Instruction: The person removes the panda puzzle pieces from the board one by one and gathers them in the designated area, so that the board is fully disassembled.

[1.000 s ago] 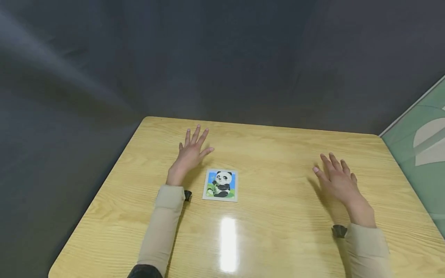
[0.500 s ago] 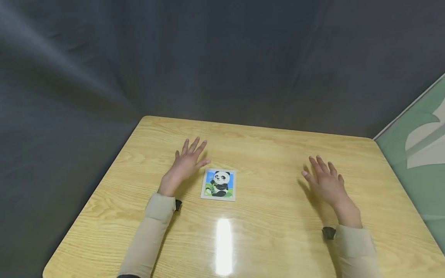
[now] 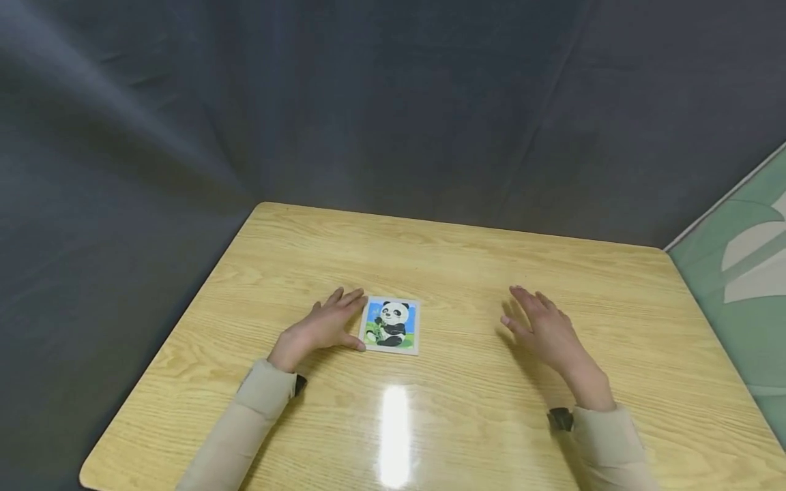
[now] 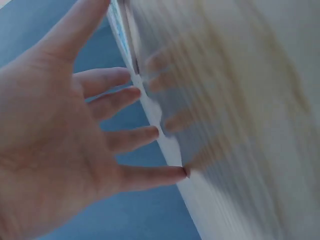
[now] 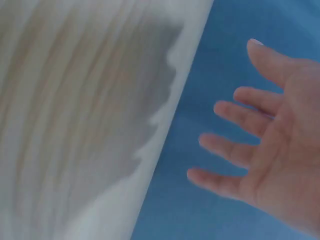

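Note:
A small, nearly square panda picture board (image 3: 391,326) lies flat on the wooden table (image 3: 467,423), with a pale border round a blue and green scene. At its left side is my left hand (image 3: 325,326), the index fingertip by the upper left corner and the thumb by the lower left one. In the left wrist view the fingers of the left hand (image 4: 60,130) are spread and fairly straight, close over the table, and part of the board's edge shows at the top. My right hand (image 3: 549,334) hovers well right of the board, fingers extended, holding nothing.
A dark curtain (image 3: 399,109) hangs behind the table and down its left side. At the right stands a green panel (image 3: 706,273) with pale shapes. A bright light reflection lies on the tabletop in front of the board.
My left hand has come down and nearer, from beyond the board's upper left to its left edge. My right hand has moved left, toward the board. The board has stayed put.

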### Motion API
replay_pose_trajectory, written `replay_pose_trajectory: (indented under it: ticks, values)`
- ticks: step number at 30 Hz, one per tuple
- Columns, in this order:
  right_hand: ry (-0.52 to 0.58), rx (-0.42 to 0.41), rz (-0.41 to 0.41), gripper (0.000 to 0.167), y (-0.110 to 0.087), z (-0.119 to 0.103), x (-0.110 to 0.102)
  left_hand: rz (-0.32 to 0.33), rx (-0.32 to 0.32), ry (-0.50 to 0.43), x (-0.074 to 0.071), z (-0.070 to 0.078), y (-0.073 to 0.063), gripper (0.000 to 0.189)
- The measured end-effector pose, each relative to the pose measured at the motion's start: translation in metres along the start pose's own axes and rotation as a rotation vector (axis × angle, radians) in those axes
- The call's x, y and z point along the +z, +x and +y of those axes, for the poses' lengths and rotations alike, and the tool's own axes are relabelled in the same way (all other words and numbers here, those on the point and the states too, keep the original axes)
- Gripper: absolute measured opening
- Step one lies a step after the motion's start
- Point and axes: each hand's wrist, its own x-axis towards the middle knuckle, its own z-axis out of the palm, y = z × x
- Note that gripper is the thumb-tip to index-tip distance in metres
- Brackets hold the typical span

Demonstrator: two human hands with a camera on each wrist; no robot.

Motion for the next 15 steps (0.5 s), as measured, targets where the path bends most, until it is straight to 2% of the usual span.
replay_pose_trajectory:
  ticks: [4, 10, 15]
  values:
    - [0.045, -0.103, 0.010, 0.055, 0.011, -0.028, 0.011, -0.027, -0.012, 0.009, 0.001, 0.003, 0.002, 0.100]
    - [0.135, -0.180, -0.069, 0.043, 0.037, -0.069, 0.033, -0.061, -0.027, 0.011, -0.001, 0.004, 0.004, 0.103]
    - [0.146, -0.234, -0.078, 0.033, 0.062, -0.091, 0.057, -0.072, -0.026, -0.007, 0.000, 0.004, 0.005, 0.101]
